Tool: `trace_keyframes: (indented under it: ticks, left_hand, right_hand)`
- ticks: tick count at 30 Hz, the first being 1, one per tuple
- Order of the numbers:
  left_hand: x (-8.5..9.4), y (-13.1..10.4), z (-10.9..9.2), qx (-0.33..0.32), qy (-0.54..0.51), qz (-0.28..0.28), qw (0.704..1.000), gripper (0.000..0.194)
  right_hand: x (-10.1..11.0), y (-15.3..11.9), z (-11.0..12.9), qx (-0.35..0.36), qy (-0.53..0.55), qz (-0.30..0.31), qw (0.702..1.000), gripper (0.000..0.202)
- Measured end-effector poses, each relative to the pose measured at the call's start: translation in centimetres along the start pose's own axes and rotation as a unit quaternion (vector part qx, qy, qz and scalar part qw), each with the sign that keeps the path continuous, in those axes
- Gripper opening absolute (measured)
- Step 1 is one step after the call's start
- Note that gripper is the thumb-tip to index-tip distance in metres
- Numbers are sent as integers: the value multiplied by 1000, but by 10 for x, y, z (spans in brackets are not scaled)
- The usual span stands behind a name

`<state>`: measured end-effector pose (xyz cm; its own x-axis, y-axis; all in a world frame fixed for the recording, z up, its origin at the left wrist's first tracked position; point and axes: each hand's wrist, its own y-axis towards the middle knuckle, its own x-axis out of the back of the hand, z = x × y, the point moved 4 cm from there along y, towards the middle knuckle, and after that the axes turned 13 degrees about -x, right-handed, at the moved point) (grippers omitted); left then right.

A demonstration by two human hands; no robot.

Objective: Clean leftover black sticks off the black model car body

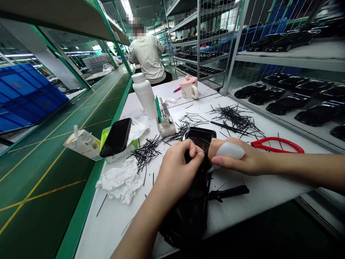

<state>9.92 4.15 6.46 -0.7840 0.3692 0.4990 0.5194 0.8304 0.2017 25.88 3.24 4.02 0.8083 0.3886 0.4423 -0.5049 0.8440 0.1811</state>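
A glossy black model car [198, 201] lies lengthwise at the table's front edge, its far end just past my hands. Over its middle, my left hand [182, 163] is closed, thumb pressed against the curled index finger; whatever is in the pinch is too small to make out. My right hand [229, 154] grips a smooth white plastic piece [230, 150] with a tapered end, its fingertips hidden at the car's right side. Beside the car lies a black-handled tool [231, 193]. Red-handled pliers [279, 140] rest behind my right wrist.
Thin black strips [234, 118] lie in piles on the white table. On the left are crumpled tissue [121, 181], a phone [116, 138] and a drink carton [83, 144]. Farther back stand a white bottle [144, 93], a lidded mug [188, 88] and a seated person [148, 54]. Shelves hold black model cars [288, 100].
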Motion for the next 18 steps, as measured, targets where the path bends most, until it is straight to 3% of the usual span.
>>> trace_keyframes:
  ticks: [7, 11, 14, 17, 18]
  left_hand:
    - [0, -1, -1, 3, -2, -1, 1000, 31]
    - [1, -2, -1, 11, 11, -3, 1000, 32]
    - [1, -2, -2, 14, 18, 1, 1000, 32]
    - [1, 0, -2, 3, 15, 5, 1000, 32]
    - [1, 0, -1, -2, 15, 5, 1000, 32]
  right_hand:
    - [9, -2, 4, -65, 77, -24, 995, 33]
    - [57, -16, 32, -76, 77, -184, 977, 37]
    - [105, -32, 35, -95, -11, -298, 950, 26]
    - [137, -40, 6, -182, -169, -303, 920, 44]
    - [143, -41, -9, -217, -183, -276, 918, 48]
